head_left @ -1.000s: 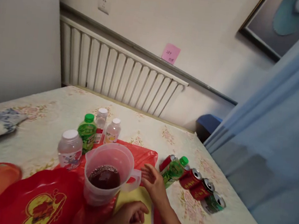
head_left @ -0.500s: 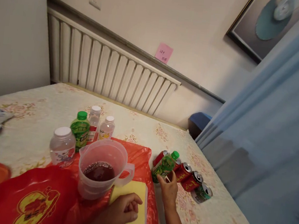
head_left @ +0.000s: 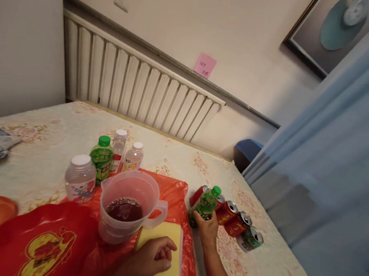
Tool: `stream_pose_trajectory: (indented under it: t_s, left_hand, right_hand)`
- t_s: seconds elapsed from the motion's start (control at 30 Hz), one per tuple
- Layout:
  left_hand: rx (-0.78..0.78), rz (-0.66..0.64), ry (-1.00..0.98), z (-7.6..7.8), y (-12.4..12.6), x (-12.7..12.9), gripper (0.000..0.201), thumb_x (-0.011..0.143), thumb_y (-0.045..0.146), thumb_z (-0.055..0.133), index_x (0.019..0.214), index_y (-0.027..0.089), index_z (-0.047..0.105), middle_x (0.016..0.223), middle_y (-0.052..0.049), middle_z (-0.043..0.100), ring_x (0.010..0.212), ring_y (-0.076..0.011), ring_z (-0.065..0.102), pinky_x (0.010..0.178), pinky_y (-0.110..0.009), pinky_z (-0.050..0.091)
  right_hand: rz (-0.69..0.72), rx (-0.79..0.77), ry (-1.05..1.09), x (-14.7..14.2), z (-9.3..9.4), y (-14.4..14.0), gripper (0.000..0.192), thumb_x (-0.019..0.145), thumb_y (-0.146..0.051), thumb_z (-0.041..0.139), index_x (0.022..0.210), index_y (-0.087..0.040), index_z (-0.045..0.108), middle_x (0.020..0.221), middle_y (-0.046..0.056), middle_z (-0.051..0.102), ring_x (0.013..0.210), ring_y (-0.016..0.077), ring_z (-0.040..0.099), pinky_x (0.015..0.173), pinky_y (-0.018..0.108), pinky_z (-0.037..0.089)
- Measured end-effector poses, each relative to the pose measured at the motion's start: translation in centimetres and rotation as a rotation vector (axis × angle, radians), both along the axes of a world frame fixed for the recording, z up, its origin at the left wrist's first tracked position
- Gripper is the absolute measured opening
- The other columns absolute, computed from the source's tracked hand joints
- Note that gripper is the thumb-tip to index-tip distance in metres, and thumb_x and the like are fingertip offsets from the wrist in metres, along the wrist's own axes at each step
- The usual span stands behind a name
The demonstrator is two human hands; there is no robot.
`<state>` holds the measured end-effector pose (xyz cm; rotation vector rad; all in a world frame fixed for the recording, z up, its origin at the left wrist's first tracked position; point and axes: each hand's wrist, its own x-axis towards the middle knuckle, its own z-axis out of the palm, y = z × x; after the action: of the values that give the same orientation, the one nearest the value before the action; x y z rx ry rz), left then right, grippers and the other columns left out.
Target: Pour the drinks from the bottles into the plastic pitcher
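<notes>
Though tilted — green bottle point(head_left: 205, 205) in right hand point(head_left: 208, 228)

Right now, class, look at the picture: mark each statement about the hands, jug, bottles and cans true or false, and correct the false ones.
1. The right hand grips a green-capped bottle. True.
2. The jug is empty. False: dark liquid sits in its bottom.
3. The left hand rests on a yellow pad. True.
4. The cans stand upright. False: they lie on their sides in a row.
5. A pink note is stuck on the wall. True.
6. The held bottle has a white cap. False: its cap is green.
</notes>
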<state>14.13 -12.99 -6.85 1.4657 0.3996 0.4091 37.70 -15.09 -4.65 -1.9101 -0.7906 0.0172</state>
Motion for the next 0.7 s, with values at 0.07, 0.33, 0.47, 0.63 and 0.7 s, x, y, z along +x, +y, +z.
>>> stream_pose_trajectory:
  t_s: [0.07,0.33,0.47,0.63,0.7]
  left_hand:
    - [-0.005,0.025,-0.011,0.3,-0.2,0.1,0.035,0.068,0.019,0.059,0.103,0.018,0.06,0.081,0.002,0.055,0.071,-0.0126,0.049,0.066,-0.025,0.039]
    - [0.222,0.368,-0.105,0.6,-0.9,0.9,0.049,0.079,0.021,0.056,0.127,0.02,0.052,0.098,-0.003,0.058,0.075,-0.0139,0.053,0.075,-0.031,0.047]
    - [0.398,0.44,-0.145,0.6,-1.5,0.6,0.061,0.086,0.021,0.055,0.143,0.026,0.036,0.114,-0.006,0.059,0.081,-0.0149,0.056,0.084,-0.035,0.049]
    - [0.544,0.387,-0.138,2.1,-2.4,-0.2,0.056,0.092,0.023,0.052,0.145,0.026,0.033,0.126,-0.01,0.058,0.095,-0.0192,0.059,0.09,-0.036,0.049]
    - [0.612,0.356,-0.141,2.9,-2.5,-0.6,0.046,0.095,0.024,0.05,0.14,0.026,0.043,0.129,-0.01,0.058,0.109,-0.0226,0.057,0.097,-0.036,0.046]
  right_hand:
    - [0.053,-0.016,-0.004,-0.1,0.6,-1.0,0.048,0.057,-0.041,0.074,0.096,-0.015,0.066,0.091,0.012,0.074,0.083,0.0312,0.068,0.076,0.039,0.052]
    - [0.54,-0.167,-0.077,-0.9,4.6,-6.6,0.061,0.059,-0.016,0.072,0.119,-0.019,0.064,0.118,0.008,0.068,0.111,0.0302,0.061,0.098,0.041,0.046]
    - [0.694,-0.305,-0.2,-1.5,6.6,-8.4,0.049,0.063,-0.015,0.072,0.112,-0.02,0.067,0.11,0.008,0.068,0.103,0.0289,0.061,0.092,0.04,0.047]
    - [0.789,-0.43,-0.303,-2.4,7.8,-9.2,0.038,0.07,-0.02,0.074,0.107,-0.023,0.065,0.105,0.007,0.065,0.097,0.0262,0.059,0.085,0.036,0.047]
    - [0.799,-0.465,-0.335,-2.8,8.0,-9.3,0.034,0.071,-0.018,0.073,0.104,-0.024,0.065,0.104,0.007,0.063,0.096,0.0254,0.059,0.084,0.036,0.047]
